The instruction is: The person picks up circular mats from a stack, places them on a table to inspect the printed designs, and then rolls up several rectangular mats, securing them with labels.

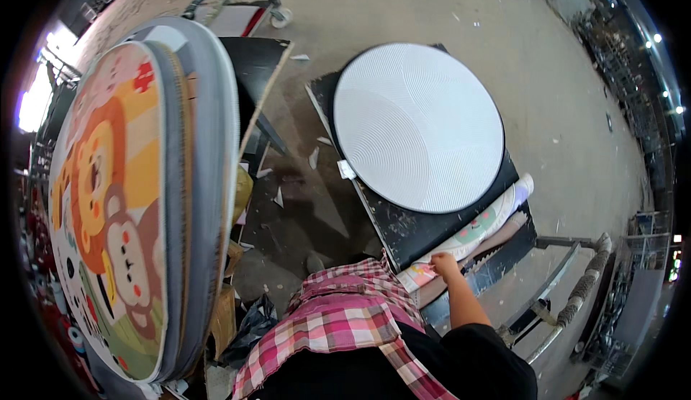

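My right hand (445, 264) is closed on the near part of a rolled-up printed mat (481, 227), white with pastel cartoon shapes. The roll lies slantwise along the near right side of a black board-topped table (399, 231). Beside the roll, on its right, rests a brownish roll (504, 231). A round pale grey mat (421, 126) with fine curved lines lies flat on the table, with a small white tag (346, 169) at its left edge. My left hand is out of sight.
A thick stack of round mats (108, 213) stands at the left, its top one printed with a lion and a monkey. Metal cart rails (576, 295) are at the right. A wheeled cart (270, 7) stands farther off. White scraps (314, 157) litter the floor.
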